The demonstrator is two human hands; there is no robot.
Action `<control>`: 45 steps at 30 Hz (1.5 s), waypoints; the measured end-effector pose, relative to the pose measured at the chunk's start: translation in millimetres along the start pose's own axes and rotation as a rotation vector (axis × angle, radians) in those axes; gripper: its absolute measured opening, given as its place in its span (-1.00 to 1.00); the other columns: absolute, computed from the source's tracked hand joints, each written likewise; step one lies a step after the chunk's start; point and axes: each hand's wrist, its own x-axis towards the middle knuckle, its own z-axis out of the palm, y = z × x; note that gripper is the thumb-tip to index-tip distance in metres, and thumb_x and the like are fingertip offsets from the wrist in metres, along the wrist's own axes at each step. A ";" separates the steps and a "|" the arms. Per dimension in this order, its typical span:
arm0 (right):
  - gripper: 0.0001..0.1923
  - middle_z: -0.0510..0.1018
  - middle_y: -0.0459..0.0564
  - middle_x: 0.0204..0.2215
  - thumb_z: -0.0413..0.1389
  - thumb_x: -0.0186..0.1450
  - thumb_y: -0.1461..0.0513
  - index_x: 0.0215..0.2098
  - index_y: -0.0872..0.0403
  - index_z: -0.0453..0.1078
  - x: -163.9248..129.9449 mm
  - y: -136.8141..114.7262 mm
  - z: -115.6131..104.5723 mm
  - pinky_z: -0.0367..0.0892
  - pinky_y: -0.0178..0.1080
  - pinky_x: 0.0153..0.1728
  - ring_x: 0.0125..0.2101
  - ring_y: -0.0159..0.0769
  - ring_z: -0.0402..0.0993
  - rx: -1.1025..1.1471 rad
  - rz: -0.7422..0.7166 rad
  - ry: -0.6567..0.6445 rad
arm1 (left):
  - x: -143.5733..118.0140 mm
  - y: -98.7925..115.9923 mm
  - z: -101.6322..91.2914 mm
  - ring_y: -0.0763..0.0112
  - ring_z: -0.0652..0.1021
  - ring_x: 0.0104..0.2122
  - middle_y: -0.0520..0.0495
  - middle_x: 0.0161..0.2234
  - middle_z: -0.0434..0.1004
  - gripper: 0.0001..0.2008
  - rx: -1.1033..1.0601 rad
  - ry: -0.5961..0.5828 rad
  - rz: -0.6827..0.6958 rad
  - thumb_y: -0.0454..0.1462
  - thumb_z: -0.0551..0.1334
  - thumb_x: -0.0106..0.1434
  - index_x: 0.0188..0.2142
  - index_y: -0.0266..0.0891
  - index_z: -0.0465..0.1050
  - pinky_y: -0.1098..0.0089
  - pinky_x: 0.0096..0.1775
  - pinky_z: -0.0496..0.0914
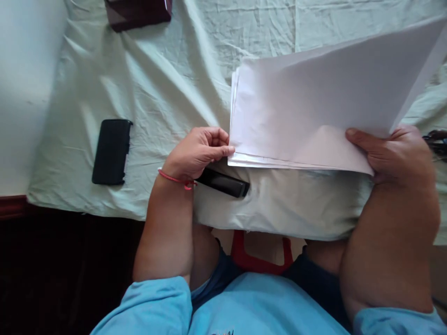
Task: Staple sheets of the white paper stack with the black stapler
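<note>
A stack of white paper sheets (pixel 300 102) is held between my two hands above the cloth, its left edges slightly uneven. My left hand (pixel 200 151), with a red string at the wrist, pinches the stack's lower left corner between thumb and fingers. At the lower right, my right hand (pixel 398 151) grips the sheets, thumb on top and fingers hidden beneath. The right end of the paper is raised and bends upward. Partly covered by my left hand lies a glossy black elongated object (pixel 225 182), perhaps a stapler; its left end is hidden.
A pale green wrinkled cloth (pixel 167 93) covers the surface. On the left lies a black phone case (pixel 111 151). A dark maroon box (pixel 139 14) stands at the top edge. Dark objects (pixel 436 139) show at the far right. Below the cloth's front edge is a red stool (pixel 261 265).
</note>
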 end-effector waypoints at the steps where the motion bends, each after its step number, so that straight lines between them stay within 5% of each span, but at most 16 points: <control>1: -0.85 0.75 -0.06 -0.33 0.48 0.19 0.40 -0.38 0.05 0.71 -1.8 -1.2 2.5 0.41 -0.31 -0.44 -0.46 -0.44 0.48 -0.013 -0.011 0.030 | -0.8 -0.3 -1.2 0.46 0.36 -0.50 0.03 -0.52 0.44 -0.56 -0.002 -0.007 -0.014 0.00 0.68 0.06 -0.45 -0.14 0.52 0.38 -0.43 0.23; 7: -0.88 0.66 -0.12 -0.42 0.47 0.30 0.34 -0.38 0.10 0.67 -6.7 4.1 5.7 0.31 -0.32 -0.49 -0.51 -0.53 0.38 -0.034 -0.179 -0.041 | -1.9 4.0 -1.3 0.50 0.27 -0.55 0.05 -0.59 0.34 -0.44 -0.016 0.011 -0.068 0.13 0.61 0.19 -0.54 -0.15 0.42 0.42 -0.49 0.12; 15: -0.86 0.72 -0.07 -0.31 0.49 0.23 0.34 -0.33 0.06 0.65 -5.1 9.1 8.8 0.49 -0.23 -0.40 -0.41 -0.38 0.55 0.056 -0.125 0.012 | -12.4 6.9 -1.5 0.46 0.33 -0.53 0.04 -0.56 0.41 -0.66 0.130 -0.051 -0.040 -0.05 0.57 0.19 -0.50 -0.17 0.56 0.42 -0.46 0.17; 23: -0.69 0.72 -0.08 -0.36 0.62 0.06 0.20 -0.33 0.05 0.64 11.4 21.0 8.3 0.46 -0.32 -0.54 -0.43 -0.36 0.56 0.165 -0.160 -0.057 | -14.2 1.2 0.3 0.45 0.30 -0.60 -0.04 -0.62 0.47 -0.51 0.192 -0.009 -0.098 -0.01 0.44 0.43 -0.57 -0.18 0.53 0.43 -0.52 0.11; 30: -0.73 0.80 -0.05 -0.24 0.57 0.01 0.34 -0.32 0.04 0.74 14.1 19.5 9.7 0.73 -0.12 -0.24 -0.32 -0.27 0.67 0.227 -0.137 0.044 | -7.2 -4.2 4.6 0.52 0.44 -0.60 -0.07 -0.53 0.52 -0.54 -0.127 0.149 -0.124 -0.09 0.44 0.52 -0.50 -0.24 0.55 0.53 -0.58 0.17; 37: -0.78 0.81 -0.02 -0.22 0.53 0.05 0.40 -0.36 0.06 0.74 5.9 8.6 13.1 0.78 -0.05 -0.08 -0.28 -0.26 0.71 0.260 -0.070 0.033 | -9.6 -2.7 3.1 0.60 0.37 -0.60 0.09 -0.52 0.45 -0.74 -0.206 0.237 -0.126 -0.39 0.56 0.26 -0.45 -0.23 0.53 0.59 -0.59 0.27; 45: -0.50 0.82 -0.01 -0.13 0.73 -0.20 0.21 -0.30 0.03 0.76 7.2 14.0 9.4 0.77 0.11 0.18 -0.15 -0.15 0.76 0.332 -0.112 -0.039 | -5.6 -9.3 4.6 0.55 0.32 -0.60 0.09 -0.57 0.33 -0.56 -0.263 0.268 -0.057 -0.15 0.47 0.49 -0.48 -0.17 0.43 0.54 -0.61 0.21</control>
